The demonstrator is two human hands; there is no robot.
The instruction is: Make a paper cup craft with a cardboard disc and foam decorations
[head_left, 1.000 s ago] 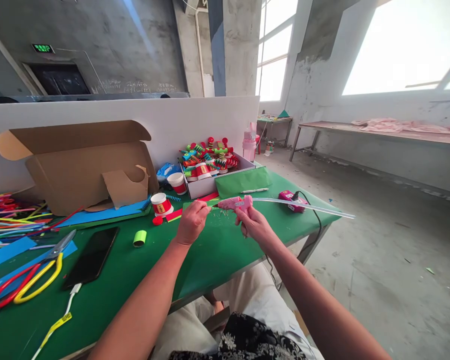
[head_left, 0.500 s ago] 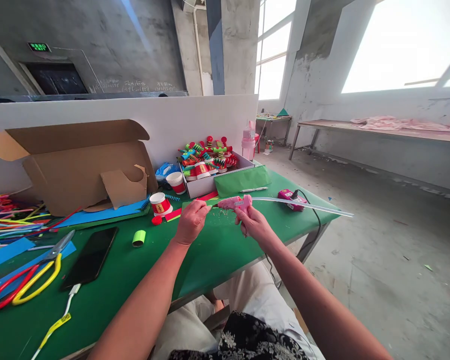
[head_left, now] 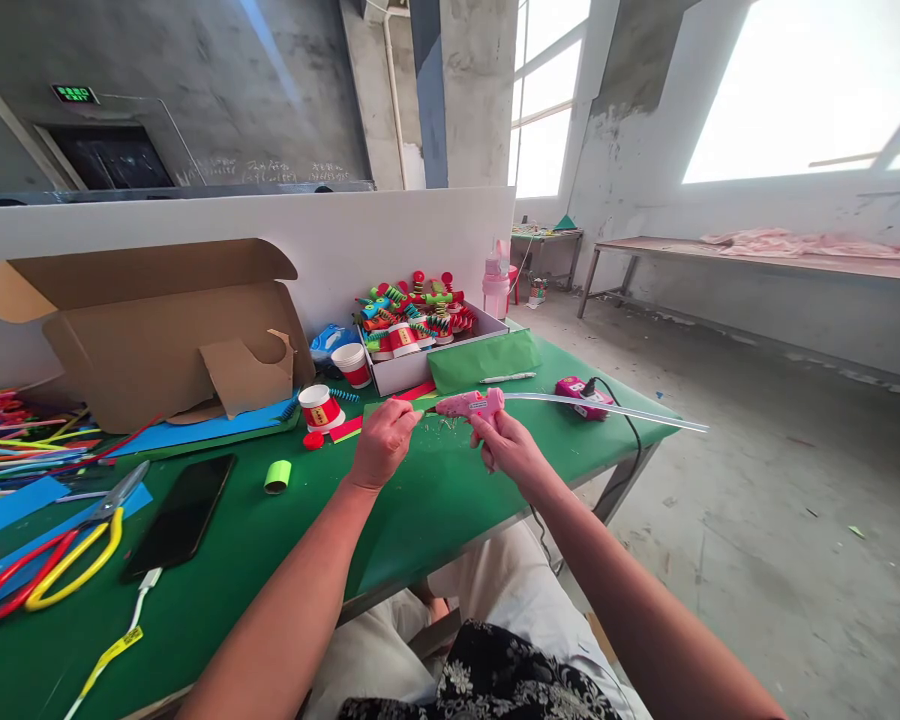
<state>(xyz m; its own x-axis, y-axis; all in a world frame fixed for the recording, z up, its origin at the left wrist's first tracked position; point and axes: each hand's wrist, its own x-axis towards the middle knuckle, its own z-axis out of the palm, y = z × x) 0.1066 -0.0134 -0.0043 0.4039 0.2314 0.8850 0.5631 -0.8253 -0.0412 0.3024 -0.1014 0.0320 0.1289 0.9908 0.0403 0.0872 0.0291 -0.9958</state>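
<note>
My right hand (head_left: 504, 445) is closed around the handle of a pink hot glue gun (head_left: 468, 404), its nozzle pointing left. A long clear glue stick (head_left: 607, 406) sticks out of the gun's back, reaching past the table's right edge. Just left of the nozzle, my left hand (head_left: 382, 438) is closed in a pinch; what its fingers hold is too small and too hidden to make out. Beyond the left hand stand red and white paper cups (head_left: 320, 408), with a red disc (head_left: 313, 440) lying beside them. A short green paper tube (head_left: 277, 477) rests nearer to me.
A white box (head_left: 442, 352) of colourful spring-and-cup crafts stands at the back. Scissors (head_left: 82, 550), a phone (head_left: 181, 515) with a cable and pipe cleaners (head_left: 30, 440) lie left, before a brown cardboard box (head_left: 172, 340). At right sits a pink power socket (head_left: 583, 398) with a black cord.
</note>
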